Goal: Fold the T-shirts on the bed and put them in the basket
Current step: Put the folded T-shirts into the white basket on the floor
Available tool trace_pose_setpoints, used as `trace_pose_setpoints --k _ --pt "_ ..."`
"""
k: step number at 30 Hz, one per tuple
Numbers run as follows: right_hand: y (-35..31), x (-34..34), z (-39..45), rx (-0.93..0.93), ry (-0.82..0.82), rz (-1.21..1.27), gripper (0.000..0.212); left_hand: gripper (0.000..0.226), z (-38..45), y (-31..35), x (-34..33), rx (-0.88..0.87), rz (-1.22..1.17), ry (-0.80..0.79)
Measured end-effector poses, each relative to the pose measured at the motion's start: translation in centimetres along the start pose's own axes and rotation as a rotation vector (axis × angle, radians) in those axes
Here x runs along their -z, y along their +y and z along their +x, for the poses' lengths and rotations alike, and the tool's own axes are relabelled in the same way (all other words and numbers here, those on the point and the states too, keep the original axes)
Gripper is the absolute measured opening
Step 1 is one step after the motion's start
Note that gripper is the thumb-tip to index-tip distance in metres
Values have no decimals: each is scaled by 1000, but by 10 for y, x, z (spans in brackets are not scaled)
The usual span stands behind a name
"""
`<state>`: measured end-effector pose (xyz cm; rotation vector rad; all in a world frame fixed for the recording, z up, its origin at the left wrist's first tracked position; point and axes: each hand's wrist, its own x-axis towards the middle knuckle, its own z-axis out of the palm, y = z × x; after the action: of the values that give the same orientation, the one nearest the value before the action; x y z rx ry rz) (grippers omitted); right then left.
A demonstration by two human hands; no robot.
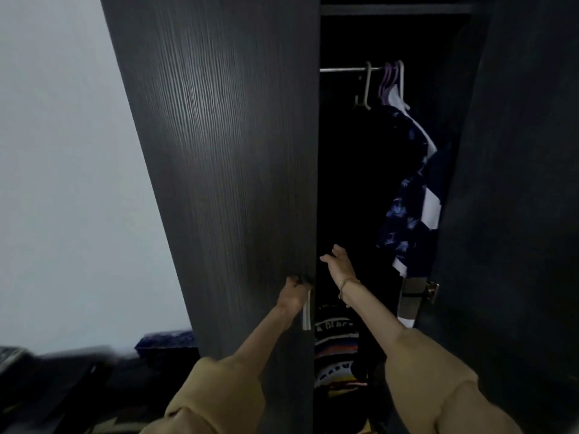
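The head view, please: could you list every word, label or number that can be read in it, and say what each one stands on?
Pale capital letters on the striped cloth low in the wardrobe: partly hidden and blurred, too unclear to quote.
Patterned shirt on the hangers: leaf print only, no text.
Wardrobe door, gripped by the left hand: no text.
Right hand, reaching in: no text.

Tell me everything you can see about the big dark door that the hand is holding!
The wardrobe door is tall, dark grey and wood-grained, with fine vertical streaks. It stands swung open, showing the dark inside with hanging clothes. A pale metal handle runs near its right edge. The left hand grips that edge just above the handle.
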<state>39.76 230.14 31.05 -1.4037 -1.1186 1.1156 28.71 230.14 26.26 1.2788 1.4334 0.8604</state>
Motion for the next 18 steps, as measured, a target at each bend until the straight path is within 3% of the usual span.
trace_pose_setpoints --k 4,7,10,16,18 --pt "-20 -7 25 120 -59 116 61 61 27 -5 1 -2 -60 54" --pt "-31 -13 37 181 -142 121 50 15 35 -7 6 18 -64 75" --pt "-30 -19 44 251 -122 16 46 8 34 -6 9 11 -56 85" --pt "-16 -20 26 464 10 -62 36 8 9 -7 9 -29 -71 125" --pt "-10 -20 16 535 50 -108 35 18 -2 -11 10 -31 -112 100"
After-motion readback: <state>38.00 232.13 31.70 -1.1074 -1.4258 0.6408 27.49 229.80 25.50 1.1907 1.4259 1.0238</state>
